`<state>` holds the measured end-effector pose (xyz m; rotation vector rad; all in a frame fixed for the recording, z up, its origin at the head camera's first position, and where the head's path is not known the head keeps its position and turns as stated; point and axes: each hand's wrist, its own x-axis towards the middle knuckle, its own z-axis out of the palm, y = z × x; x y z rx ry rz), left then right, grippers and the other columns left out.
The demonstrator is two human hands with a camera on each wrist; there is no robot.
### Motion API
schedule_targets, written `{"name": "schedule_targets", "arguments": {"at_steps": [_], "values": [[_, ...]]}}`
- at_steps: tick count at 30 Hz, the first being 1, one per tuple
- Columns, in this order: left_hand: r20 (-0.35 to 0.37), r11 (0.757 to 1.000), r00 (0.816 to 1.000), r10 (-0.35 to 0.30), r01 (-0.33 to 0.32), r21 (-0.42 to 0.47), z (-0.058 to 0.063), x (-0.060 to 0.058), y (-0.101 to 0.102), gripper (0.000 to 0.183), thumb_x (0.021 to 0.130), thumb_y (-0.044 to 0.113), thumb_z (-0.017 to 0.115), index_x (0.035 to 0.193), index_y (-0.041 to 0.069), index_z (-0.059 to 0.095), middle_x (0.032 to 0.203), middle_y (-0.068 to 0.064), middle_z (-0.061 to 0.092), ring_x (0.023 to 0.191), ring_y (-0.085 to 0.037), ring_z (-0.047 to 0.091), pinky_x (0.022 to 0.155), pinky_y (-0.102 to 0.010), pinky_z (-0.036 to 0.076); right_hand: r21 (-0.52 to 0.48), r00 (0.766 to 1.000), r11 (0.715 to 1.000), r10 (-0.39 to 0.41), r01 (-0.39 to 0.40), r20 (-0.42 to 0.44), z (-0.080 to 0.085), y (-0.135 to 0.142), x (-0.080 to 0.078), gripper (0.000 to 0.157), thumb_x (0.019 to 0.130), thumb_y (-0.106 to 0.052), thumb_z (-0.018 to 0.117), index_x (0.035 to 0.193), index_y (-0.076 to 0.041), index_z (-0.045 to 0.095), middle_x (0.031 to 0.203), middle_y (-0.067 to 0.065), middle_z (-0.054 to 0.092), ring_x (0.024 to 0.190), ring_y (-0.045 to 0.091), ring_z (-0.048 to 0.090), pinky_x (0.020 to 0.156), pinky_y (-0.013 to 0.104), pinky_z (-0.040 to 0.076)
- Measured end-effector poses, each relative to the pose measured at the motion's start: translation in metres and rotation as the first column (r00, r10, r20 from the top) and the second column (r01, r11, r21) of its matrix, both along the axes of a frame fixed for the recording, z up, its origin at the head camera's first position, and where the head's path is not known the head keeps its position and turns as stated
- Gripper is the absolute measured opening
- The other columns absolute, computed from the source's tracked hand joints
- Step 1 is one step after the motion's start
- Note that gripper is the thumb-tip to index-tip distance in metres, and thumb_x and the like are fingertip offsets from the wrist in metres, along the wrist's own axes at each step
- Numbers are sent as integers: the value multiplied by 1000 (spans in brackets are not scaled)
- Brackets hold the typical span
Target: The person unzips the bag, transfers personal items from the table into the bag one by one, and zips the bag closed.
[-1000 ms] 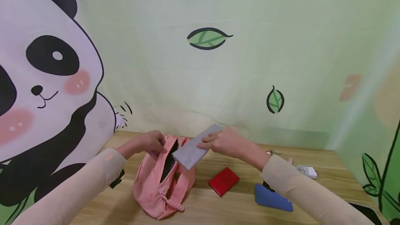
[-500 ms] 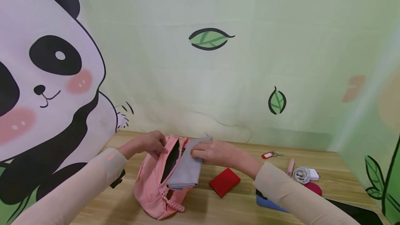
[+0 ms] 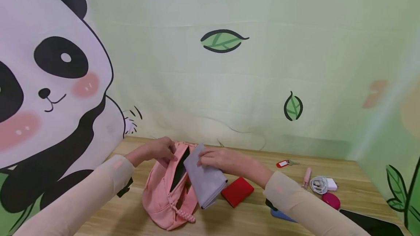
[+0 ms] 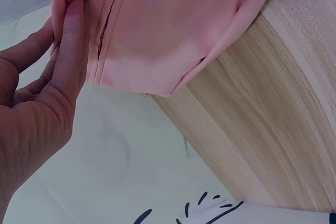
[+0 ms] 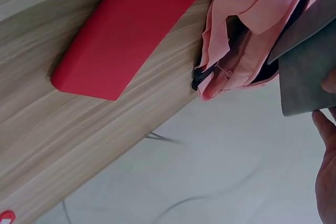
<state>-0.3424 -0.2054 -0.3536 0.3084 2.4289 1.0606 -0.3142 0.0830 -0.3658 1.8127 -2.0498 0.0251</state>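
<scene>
Head view shows my right hand (image 3: 218, 160) pinching the upper end of the grey pouch (image 3: 204, 179), fingers curled over its top edge; the wrist view catches only a fingertip or two at the frame edge, so I cannot tell the thumb's exact placing. The pouch hangs tilted, its upper corner at the open mouth of the pink bag (image 3: 167, 192) and its lower end out over the red wallet (image 3: 237, 191). My left hand (image 3: 156, 151) pinches the bag's rim beside the zipper, thumb (image 4: 71, 51) pressed flat along the seam, holding the mouth apart.

The pouch looks light, flat and fairly stiff for fabric, with a matte surface that should not slip; I judge the short top edge the right place to hold it, so the long body can lead. The bag is soft and slumps, so its rim needs holding.

Counting outward on the wooden table (image 3: 229, 217): one pink bag, one grey pouch, one red wallet, one blue case (image 3: 282, 215) half hidden under my sleeve, one red key tag (image 3: 283, 163), one pink stick (image 3: 307, 177), one white charger with coiled cable (image 3: 323, 184), one magenta round thing (image 3: 330, 200), one dark slab (image 3: 370, 223) at the corner.
</scene>
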Motion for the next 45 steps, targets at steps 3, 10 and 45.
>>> {"name": "schedule_targets", "arguments": {"at_steps": [3, 10, 45], "values": [[-1, 1000, 1000, -4, 4, -6, -1, 0, 0, 14, 94, 0, 69, 104, -9, 63, 88, -14, 64, 70, -18, 70, 69, -38, 62, -15, 997, 1000, -9, 10, 73, -1, -1, -4, 25, 95, 4, 67, 115, -11, 63, 126, -1, 69, 129, 20, 59, 103, 26, 48], [16, 1000, 1000, 5, -5, -12, -3, -3, -2, 14, 94, 0, 68, 105, -8, 62, 89, -14, 64, 70, -18, 70, 69, -38, 62, -19, 961, 997, -69, 77, 268, -2, -13, -17, 36, 94, 8, 65, 126, -9, 63, 132, 2, 67, 126, 18, 61, 105, 28, 47], [0, 999, 1000, 4, -4, 39, -1, -4, -6, 11, 94, -2, 68, 98, -10, 62, 84, -13, 65, 68, -18, 69, 70, -37, 62, 126, -318, 813, 76, 568, 945, -36, -18, 1, 57, 103, -20, 59, 146, 9, 36, 130, 24, 56, 111, 37, 66, 94, 51, 55]]}}
